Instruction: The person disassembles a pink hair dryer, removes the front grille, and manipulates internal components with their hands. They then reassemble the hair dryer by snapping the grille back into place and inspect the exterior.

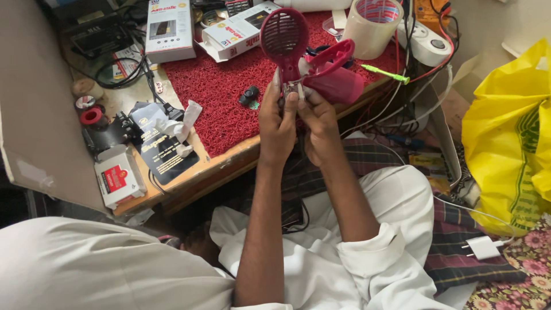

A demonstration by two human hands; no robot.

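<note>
While both hands were raised together over the front edge of the bench (229, 166), they were closed on one item: a crimson plastic device (304, 63) with a round grille head and a hinged shell. The left hand (276, 123) gripped the lower stem of the device with fingers curled around it, thumb pressed near a small metal part at the base. The right hand (317, 123) sat just beside it, touching the left, its fingertips pinched at the same base. The device stood roughly upright, grille head uppermost, its shell swung open to the right.

Below the device, a red textured mat (229, 97) covered the middle of the bench. A small black component (249, 95) lay on the mat, just left of the hands. A roll of clear tape (371, 24) stood at the back right of the mat, and a green-handled tool (385, 73) lay near the bench's right edge. Two white printed cartons (170, 28) rested toward the back left. A black printed card (166, 155) and a small white-and-red box (117, 179) occupied the front left corner. Off the bench, a yellow bag (508, 132) stood at far right, and a white charger plug (482, 248) lay on patterned cloth, lower right.
</note>
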